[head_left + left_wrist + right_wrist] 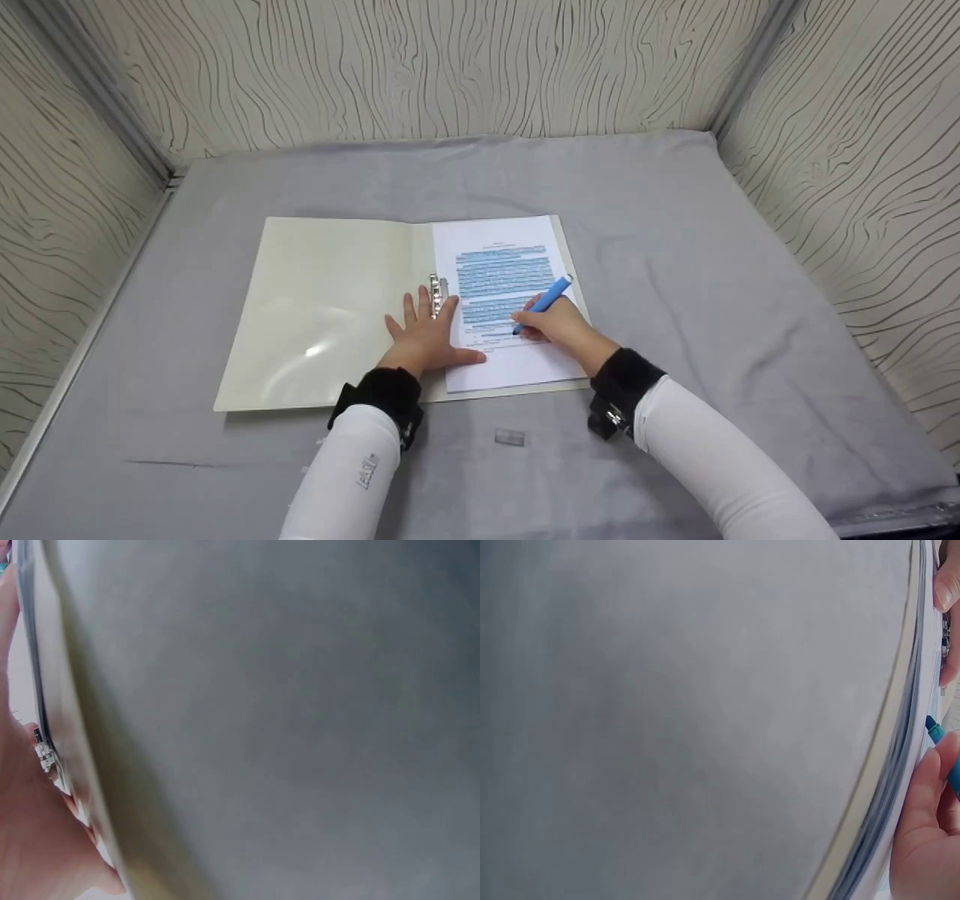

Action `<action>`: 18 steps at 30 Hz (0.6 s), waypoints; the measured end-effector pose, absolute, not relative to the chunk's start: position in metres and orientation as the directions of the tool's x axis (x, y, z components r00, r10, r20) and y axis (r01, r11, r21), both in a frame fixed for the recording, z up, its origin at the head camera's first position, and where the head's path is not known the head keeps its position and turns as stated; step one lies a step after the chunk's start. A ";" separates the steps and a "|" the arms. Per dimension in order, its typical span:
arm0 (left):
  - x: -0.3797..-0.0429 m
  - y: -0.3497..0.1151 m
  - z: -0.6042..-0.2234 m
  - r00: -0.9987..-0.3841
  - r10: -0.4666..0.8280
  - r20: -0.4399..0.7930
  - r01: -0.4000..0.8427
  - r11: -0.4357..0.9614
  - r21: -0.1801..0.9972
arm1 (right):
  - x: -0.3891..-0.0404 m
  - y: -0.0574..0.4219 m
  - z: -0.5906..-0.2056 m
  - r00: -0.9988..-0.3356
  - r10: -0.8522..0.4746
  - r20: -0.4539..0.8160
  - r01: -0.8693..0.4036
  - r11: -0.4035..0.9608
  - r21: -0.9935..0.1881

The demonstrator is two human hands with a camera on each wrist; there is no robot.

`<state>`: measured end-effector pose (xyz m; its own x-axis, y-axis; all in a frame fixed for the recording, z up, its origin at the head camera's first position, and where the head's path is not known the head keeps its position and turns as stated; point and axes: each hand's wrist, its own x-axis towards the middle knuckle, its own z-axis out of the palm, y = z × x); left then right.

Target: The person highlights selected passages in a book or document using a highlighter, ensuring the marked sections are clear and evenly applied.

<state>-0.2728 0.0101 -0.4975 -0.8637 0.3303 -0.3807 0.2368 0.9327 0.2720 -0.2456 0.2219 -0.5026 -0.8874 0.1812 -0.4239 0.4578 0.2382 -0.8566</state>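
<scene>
A cream ring binder [330,300] lies spread open, with a stack of printed paper [517,371] on its right side. Much of the text is coloured over in blue, from the top lines down to the middle. My right hand [559,321] grips a blue highlighter [551,294], its dark tip at the printed lines just below the blue part. With fingers spread, my left hand [427,341] rests across the paper's left edge and the binder's spine. Beside its fingers shows the metal clip [437,294]. The right wrist view also catches the highlighter's tip [932,724].
A grey cloth [675,247] covers the table under the binder. A small translucent rectangle [510,437] lies in front of the binder. Patterned panels [450,67] stand at the back and both sides, joined by metal posts.
</scene>
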 end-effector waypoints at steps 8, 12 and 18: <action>-0.274 0.010 -0.499 -0.861 0.330 -0.387 0.232 0.932 0.278 | -0.244 0.226 -0.502 -0.886 0.189 -0.424 0.460 0.237 -0.856; -0.275 0.010 -0.499 -0.861 0.329 -0.388 0.233 0.933 0.275 | -0.244 0.228 -0.502 -0.885 0.196 -0.423 0.461 0.236 -0.855; -0.273 0.009 -0.498 -0.863 0.332 -0.381 0.235 0.931 0.278 | -0.243 0.230 -0.503 -0.887 0.201 -0.416 0.456 0.233 -0.859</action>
<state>-0.2733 0.0093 -0.4978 -0.8631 0.3320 -0.3805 0.2355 0.9312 0.2784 -0.2431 0.2301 -0.5030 -0.8869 0.2008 -0.4161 0.4558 0.2332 -0.8590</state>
